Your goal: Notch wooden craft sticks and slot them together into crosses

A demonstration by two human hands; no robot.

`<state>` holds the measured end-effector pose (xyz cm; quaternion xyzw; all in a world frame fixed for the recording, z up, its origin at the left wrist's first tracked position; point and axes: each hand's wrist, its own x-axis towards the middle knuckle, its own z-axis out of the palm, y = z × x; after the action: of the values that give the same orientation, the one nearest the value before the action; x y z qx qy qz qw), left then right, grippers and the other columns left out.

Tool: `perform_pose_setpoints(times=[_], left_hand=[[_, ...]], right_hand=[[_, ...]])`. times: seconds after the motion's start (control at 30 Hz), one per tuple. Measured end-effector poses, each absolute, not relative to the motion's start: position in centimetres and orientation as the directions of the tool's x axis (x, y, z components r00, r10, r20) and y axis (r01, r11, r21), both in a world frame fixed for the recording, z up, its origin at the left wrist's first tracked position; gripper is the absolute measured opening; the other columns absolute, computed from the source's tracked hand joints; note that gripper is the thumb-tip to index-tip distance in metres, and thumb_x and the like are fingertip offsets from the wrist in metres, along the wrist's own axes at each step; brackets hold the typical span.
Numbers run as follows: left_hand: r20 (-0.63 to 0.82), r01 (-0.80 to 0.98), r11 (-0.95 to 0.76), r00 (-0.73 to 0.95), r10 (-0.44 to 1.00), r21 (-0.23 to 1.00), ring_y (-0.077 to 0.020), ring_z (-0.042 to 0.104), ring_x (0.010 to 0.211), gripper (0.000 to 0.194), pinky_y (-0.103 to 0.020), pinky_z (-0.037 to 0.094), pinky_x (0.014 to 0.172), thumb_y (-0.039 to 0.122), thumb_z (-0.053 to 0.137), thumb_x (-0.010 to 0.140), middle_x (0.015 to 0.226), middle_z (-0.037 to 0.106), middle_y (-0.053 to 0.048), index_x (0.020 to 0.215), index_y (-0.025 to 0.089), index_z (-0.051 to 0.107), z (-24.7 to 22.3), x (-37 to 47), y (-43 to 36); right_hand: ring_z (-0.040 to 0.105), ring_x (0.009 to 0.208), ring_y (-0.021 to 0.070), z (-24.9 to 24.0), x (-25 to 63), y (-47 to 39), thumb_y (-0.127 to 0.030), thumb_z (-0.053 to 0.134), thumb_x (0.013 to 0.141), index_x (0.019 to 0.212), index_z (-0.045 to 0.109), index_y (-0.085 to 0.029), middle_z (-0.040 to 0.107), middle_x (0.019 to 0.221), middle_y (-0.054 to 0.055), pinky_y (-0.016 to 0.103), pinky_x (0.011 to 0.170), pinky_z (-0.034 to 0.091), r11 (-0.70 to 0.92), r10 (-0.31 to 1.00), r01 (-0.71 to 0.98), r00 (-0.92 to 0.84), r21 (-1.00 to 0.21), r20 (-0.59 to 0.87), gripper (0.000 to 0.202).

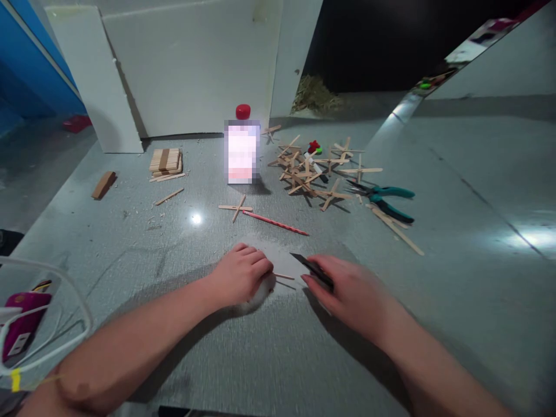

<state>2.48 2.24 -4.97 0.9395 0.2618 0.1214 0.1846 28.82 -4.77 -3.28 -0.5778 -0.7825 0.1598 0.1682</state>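
Note:
My left hand [244, 274] is closed around a thin wooden stick [284, 277], whose free end pokes out to the right. Held in my right hand [347, 289] is a dark utility knife [313, 270], its blade pointing up and left, a short way from the stick's end. Just beyond both hands lies a red-and-white pencil [275, 222]. Beside the pencil's left end rests a pair of craft sticks joined in a cross [236, 208].
Several crossed craft sticks [299, 171] are heaped farther back, with teal-handled pliers [384, 200] to their right. A bundle of sticks [166, 161], a small brown block [103, 185] and a blurred-out, red-capped container [243, 112] stand farther off. A white cable [80, 289] loops at left.

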Motion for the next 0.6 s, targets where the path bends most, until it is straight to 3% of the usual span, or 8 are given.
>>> perform_pose_setpoints(times=[0.23,0.5,0.6], left_hand=[[0.207,0.419,-0.821,0.828,0.521,0.387,-0.0207,0.073,0.092,0.027,-0.039,0.047,0.088,0.019,0.043,0.109,0.102,0.080,-0.006,0.109,0.020,0.070,-5.3,2.2,2.2],[0.318,0.366,-0.843,0.806,0.499,0.395,-0.0163,0.076,0.089,0.023,-0.035,0.051,0.087,0.015,0.050,0.104,0.101,0.083,0.001,0.105,0.023,0.072,-5.8,2.2,2.5],[0.389,0.386,-0.839,0.756,0.526,0.384,-0.0195,0.076,0.099,0.023,-0.040,0.053,0.094,0.019,0.053,0.108,0.120,0.081,-0.005,0.109,0.022,0.075,-5.1,1.7,1.7]], right_hand=[[0.070,0.079,0.0265,-5.2,28.9,-4.5,-0.035,0.057,0.103,0.102,0.061,-0.022,0.075,0.094,0.009,0.036,0.066,0.045,0.195,0.981,0.931,-0.191,-0.307,0.044,0.014],[0.069,0.078,0.0270,-6.4,29.5,-3.4,-0.036,0.057,0.106,0.094,0.064,-0.021,0.073,0.087,0.009,0.036,0.068,0.043,0.272,0.958,0.947,-0.250,-0.170,0.142,0.020],[0.069,0.083,0.0287,-5.9,29.5,-3.1,-0.033,0.054,0.107,0.098,0.069,-0.019,0.075,0.092,0.012,0.038,0.074,0.048,0.328,0.928,0.935,-0.293,-0.136,0.229,0.022]])
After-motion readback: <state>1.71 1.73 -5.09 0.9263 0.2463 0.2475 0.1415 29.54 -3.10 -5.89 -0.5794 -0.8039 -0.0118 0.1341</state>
